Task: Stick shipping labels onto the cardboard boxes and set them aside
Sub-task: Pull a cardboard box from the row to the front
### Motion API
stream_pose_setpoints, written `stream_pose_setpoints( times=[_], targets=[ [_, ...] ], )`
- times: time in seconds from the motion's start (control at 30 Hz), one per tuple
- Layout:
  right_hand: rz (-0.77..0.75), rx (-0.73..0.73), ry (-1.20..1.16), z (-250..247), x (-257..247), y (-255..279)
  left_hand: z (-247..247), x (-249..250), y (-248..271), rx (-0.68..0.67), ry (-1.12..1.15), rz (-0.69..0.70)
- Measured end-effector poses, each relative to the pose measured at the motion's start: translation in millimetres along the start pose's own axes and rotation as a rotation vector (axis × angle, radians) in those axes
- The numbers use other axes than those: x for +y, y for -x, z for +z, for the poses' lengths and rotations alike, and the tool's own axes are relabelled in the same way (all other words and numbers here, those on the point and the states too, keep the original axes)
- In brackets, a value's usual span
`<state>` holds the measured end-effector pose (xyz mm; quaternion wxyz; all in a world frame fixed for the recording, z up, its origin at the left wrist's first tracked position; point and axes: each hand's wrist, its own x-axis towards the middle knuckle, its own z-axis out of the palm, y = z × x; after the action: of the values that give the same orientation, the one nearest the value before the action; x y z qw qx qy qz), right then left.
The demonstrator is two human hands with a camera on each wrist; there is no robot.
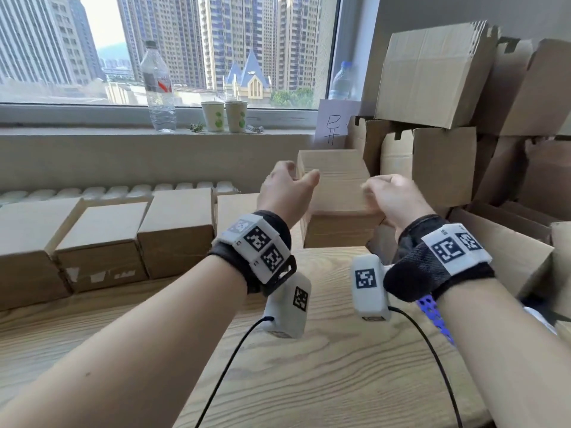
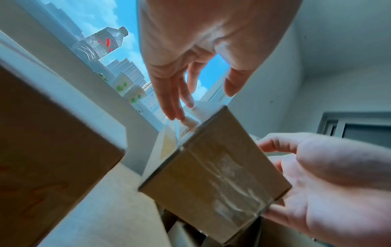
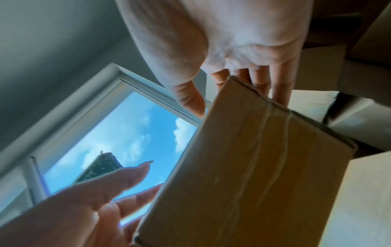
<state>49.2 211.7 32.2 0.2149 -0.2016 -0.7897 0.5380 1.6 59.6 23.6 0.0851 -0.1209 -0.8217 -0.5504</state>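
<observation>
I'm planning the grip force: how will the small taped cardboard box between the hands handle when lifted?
Likely stiff: the cardboard box keeps crisp edges and flat faces under the right hand. Probably light, since that hand's fingers mostly seem to carry it. The glossy tape on its face may be slick.

Head cam looks down-fwd; both wrist cams look up, close, prob. sharing the box [image 2: 213, 168] w/ window.

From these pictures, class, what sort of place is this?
Probably a high-rise room used for packing parcels: stacked cardboard boxes crowd a wooden table, and the window overlooks tower blocks.
</observation>
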Motion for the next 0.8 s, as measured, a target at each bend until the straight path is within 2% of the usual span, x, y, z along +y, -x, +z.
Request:
stream_pose_setpoints(
  times=[0.07,0.23,0.3,0.43,0.53,0.67,0.8],
  targets=[
    [-0.051,-0.038,-0.08,-3.2,-11.5,7.9,-18.3,9.0,4.4,0.041,0.056,0.016],
    [-0.14,-0.128,-0.121,14.2,-39.0,43.8,-76.9,11.6,29.9,0.15,-0.074,0.04],
    [-0.163,-0.159,-0.109,27.6,-47.7,61.0,-99.0,5.4,42.1,0.171,-0.099,0.008],
    [-0.143,-0.335,-0.059,59.0,-54.2,96.5,-144.9,-10.9,68.6,0.203,-0.208,-0.059],
    [-0.139,-0.481,-0.009,85.0,-51.3,122.8,-171.3,-28.4,88.0,0.169,-0.341,-0.114],
    [-0.039,-0.655,0.058,123.5,-35.4,146.5,-187.5,-63.5,106.5,0.101,-0.405,-0.253],
    [-0.02,-0.725,0.163,150.2,-19.9,154.4,-193.9,-92.4,114.0,0.029,-0.41,-0.358]
  ],
)
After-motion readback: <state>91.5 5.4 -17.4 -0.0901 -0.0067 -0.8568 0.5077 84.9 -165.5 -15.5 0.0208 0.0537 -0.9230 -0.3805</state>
